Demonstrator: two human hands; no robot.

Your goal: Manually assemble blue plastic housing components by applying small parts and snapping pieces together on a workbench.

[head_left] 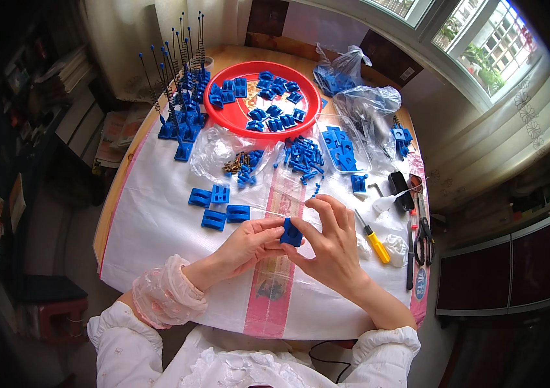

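Note:
Between both hands, above the table's near middle, is a small blue plastic block (291, 233) with a dark round hollow in its face. My left hand (253, 244) pinches its left side between thumb and fingers. On the other side, my right hand (330, 240) grips the block with thumb and index finger, the other fingers raised and curled. Several similar blue plastic blocks (213, 220) with curved tops lie just beyond my left hand. Past my right fingers there is a pile of small blue pegs (304, 156).
A red round tray (223, 115) holds more blue parts. Blue bases with upright springs (184, 116) stand far left. A clear box (343, 152) of flat blue pieces sits right of centre. A yellow-handled screwdriver (378, 247), scissors (424, 242) and a white bottle (383, 204) lie at right.

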